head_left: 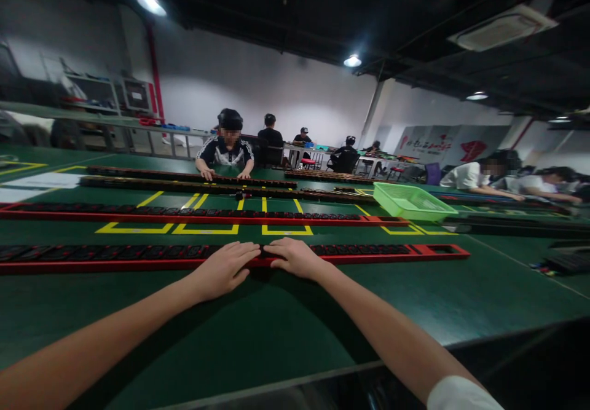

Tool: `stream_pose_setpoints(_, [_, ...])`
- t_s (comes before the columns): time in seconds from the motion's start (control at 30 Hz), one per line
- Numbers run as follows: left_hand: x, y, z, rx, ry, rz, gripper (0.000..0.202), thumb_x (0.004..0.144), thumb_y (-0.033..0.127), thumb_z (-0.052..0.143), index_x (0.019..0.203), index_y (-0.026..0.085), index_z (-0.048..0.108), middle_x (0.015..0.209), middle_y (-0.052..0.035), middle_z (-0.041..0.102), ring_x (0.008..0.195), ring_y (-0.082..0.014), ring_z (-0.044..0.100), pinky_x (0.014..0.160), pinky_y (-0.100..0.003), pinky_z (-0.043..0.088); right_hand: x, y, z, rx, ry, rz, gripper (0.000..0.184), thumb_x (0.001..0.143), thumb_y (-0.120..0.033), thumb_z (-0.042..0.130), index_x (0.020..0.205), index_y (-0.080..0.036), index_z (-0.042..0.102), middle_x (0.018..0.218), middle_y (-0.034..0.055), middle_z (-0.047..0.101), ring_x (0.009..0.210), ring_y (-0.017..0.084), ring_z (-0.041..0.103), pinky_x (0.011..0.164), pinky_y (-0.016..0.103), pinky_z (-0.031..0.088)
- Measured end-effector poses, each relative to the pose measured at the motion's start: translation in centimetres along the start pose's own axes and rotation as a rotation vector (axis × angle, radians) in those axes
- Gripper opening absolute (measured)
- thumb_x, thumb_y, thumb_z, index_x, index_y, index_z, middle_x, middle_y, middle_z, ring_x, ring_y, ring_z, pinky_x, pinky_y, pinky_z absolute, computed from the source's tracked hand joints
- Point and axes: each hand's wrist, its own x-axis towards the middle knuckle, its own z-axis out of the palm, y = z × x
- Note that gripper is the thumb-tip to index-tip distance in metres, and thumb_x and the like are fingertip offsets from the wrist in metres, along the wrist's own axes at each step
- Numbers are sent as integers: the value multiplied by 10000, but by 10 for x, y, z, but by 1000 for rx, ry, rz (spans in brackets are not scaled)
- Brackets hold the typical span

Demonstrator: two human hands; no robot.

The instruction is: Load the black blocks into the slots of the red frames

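A long red rail (437,252) lies across the table in front of me, with a row of square black pieces (133,252) set along it. My left hand (225,268) rests on the rail near its middle, fingers stretched out over the black pieces and thumb apart. Just to the right, my right hand (295,257) lies on the same rail, its fingers pointing left. The fingertips of both hands nearly meet. Whatever lies beneath them is hidden. Beyond the yellow markings runs a second red rail (391,220), also carrying black pieces.
The green table (295,330) bears yellow tape outlines (206,232). A light green basket (410,201) stands right of the far rails. Dark strips (184,182) lie farther back, where a co-worker (225,145) leans with both hands on them. Black items (569,259) sit at the right.
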Motion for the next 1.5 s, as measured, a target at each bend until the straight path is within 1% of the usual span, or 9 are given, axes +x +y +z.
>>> stream_pose_setpoints(0.07, [0,-1,1,2,-8,9,551,919,237,529,1462,245,440,1506,-64,461,1376,-243,438,1172,-468,320,-1,-1,-1,-25,-9,-22,395,962,-309,573,1350,-233,579,1330,125,605,1182,257,582,1003,406,452])
stream_pose_setpoints(0.17, [0,-2,2,10,-44,6,565,923,249,523,1477,254,415,1520,-57,443,1394,-248,416,1180,-497,293,-2,-1,-3,-16,-26,-34,340,975,-293,545,1302,-237,617,1278,117,634,1183,265,581,1010,421,449])
stream_pose_setpoints(0.23, [1,-2,3,10,-59,-6,565,923,252,521,1478,250,412,1518,-59,445,1400,-250,409,1179,-505,292,-2,-2,-6,28,-24,-4,326,960,-304,573,1273,-233,631,1235,109,654,1152,260,597,983,404,468])
stream_pose_setpoints(0.37, [2,-3,6,-4,-38,-18,561,903,230,537,1456,244,444,1496,-70,474,1385,-245,427,1182,-487,291,-4,-3,-12,106,-28,80,299,932,-324,622,1214,-229,645,1145,89,680,983,223,647,853,347,515])
stream_pose_setpoints(0.53, [4,-4,8,-10,-20,-12,535,900,232,536,1432,236,472,1474,-75,498,1371,-242,440,1183,-482,287,-5,-5,-13,121,-15,61,257,931,-291,625,1177,-219,649,1061,75,697,987,213,641,891,332,491])
stream_pose_setpoints(0.67, [4,-2,5,-16,-24,-16,530,899,228,533,1426,234,478,1471,-74,502,1369,-246,442,1179,-493,291,-4,-2,-8,118,-6,66,235,939,-280,605,1162,-219,650,1084,81,693,994,220,644,878,332,496])
stream_pose_setpoints(0.9, [5,3,-3,-40,-34,-13,551,899,232,538,1443,249,449,1484,-69,487,1382,-236,425,1190,-481,265,-1,7,1,138,36,81,228,891,-236,664,1118,-207,659,1191,91,673,1096,238,626,969,369,472])
stream_pose_setpoints(1.1, [6,4,-6,-43,-73,-20,553,906,258,538,1448,243,432,1512,-63,450,1392,-248,406,1186,-508,261,1,6,-2,166,21,101,278,877,-222,666,1154,-218,639,1213,83,668,1106,251,623,965,388,476])
stream_pose_setpoints(1.5, [5,3,-9,-32,-91,-17,573,907,260,545,1464,255,408,1537,-53,417,1406,-243,384,1194,-502,246,2,7,-3,180,16,83,246,890,-222,646,1136,-210,650,1212,88,667,1110,251,616,977,396,468])
